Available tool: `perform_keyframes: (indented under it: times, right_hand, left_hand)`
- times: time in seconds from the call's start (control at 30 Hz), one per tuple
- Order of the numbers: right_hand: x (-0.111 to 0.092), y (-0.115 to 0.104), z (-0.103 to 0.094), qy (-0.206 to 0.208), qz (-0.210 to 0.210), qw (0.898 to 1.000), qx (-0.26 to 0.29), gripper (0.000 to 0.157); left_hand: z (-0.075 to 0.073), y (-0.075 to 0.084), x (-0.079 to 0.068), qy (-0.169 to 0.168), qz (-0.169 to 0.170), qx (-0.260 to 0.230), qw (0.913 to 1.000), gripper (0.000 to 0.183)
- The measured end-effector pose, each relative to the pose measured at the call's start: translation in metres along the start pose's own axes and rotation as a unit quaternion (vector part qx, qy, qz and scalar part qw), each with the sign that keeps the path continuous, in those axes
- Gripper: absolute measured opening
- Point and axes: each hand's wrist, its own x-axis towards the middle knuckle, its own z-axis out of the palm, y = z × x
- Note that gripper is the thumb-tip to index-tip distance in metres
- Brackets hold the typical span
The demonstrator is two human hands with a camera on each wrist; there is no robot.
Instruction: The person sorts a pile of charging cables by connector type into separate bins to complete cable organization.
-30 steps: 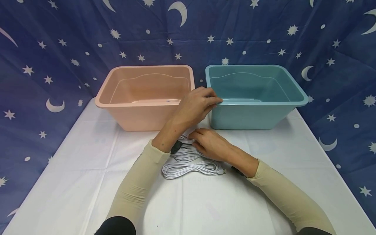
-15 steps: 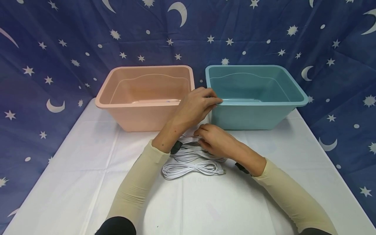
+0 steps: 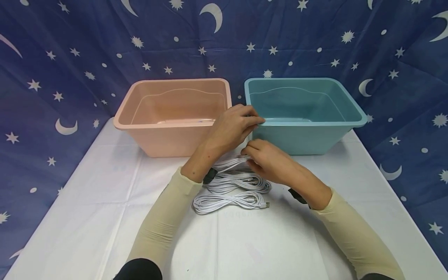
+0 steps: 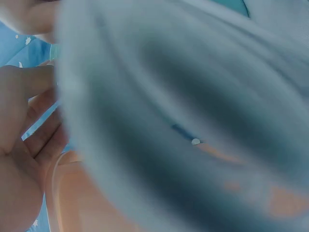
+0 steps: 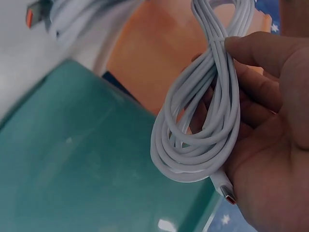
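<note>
My left hand (image 3: 232, 124) reaches the near left corner of the teal bin (image 3: 304, 140), thumb and forefinger pinching its rim. My right hand (image 3: 271, 161) is just below, holding a tied coil of white USB cable (image 3: 229, 162). In the right wrist view the thumb presses the tied middle of the held cable (image 5: 207, 130), fingers behind it; one plug (image 5: 227, 193) sticks out beneath the loops. Two more coiled white cables, a middle one (image 3: 245, 182) and a near one (image 3: 227, 202), lie on the table. A blurred white cable loop (image 4: 183, 96) hides much of the left wrist view.
A peach bin (image 3: 168, 140) stands left of the teal one, a narrow gap between them. Both rest on the white-covered table (image 3: 87, 217). Behind and at the sides hangs a dark blue curtain (image 3: 238, 35) with moons and stars.
My right hand has moved up and to the right with the far cable, uncovering more of the middle coil. The left hand has stayed at the teal bin's corner.
</note>
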Motion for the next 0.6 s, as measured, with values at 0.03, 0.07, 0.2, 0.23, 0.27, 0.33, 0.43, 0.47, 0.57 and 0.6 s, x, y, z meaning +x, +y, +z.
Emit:
perform_keyframes:
  times: [0.03,0.07,0.2,0.23,0.27,0.33,0.43,0.47,0.57,0.6]
  right_hand:
    - [-0.001,0.001,-0.003,0.005,-0.002,1.0,-0.002,0.022]
    - [-0.002,0.001,-0.006,0.01,-0.005,1.0,-0.004,0.023]
    - [-0.005,0.004,-0.017,0.033,-0.017,0.999,-0.01,0.026]
    - [-0.006,0.004,-0.02,0.037,-0.019,0.999,-0.011,0.026]
    - [-0.007,0.004,-0.023,0.04,-0.02,0.999,-0.012,0.027]
    - [-0.009,0.004,-0.029,0.045,-0.021,0.999,-0.015,0.028]
    - [-0.013,0.004,-0.039,0.046,-0.016,0.999,-0.02,0.03]
    - [-0.014,0.003,-0.042,0.046,-0.013,0.999,-0.021,0.032]
    - [-0.017,0.002,-0.051,0.047,-0.009,0.999,-0.026,0.034]
    - [-0.018,0.001,-0.054,0.048,-0.009,0.998,-0.027,0.034]
  left_hand:
    - [0.0,0.0,0.0,-0.001,0.0,0.0,1.0,0.022]
    - [0.0,0.0,0.0,-0.002,-0.001,0.0,1.0,0.023]
    - [-0.001,0.001,0.0,-0.01,-0.005,-0.002,0.9999,0.023]
    - [-0.001,0.001,0.0,-0.012,-0.007,-0.001,0.9999,0.023]
    - [-0.001,0.001,0.0,-0.014,-0.008,0.0,0.9999,0.024]
    - [-0.001,0.0,0.0,-0.015,-0.01,0.0,0.9998,0.024]
    - [0.0,0.0,0.0,-0.015,-0.012,-0.004,0.9998,0.024]
    - [0.0,-0.001,0.0,-0.015,-0.012,-0.006,0.9998,0.024]
    - [0.0,-0.001,0.0,-0.017,-0.015,-0.012,0.9997,0.024]
    - [0.0,-0.001,0.0,-0.018,-0.015,-0.014,0.9996,0.024]
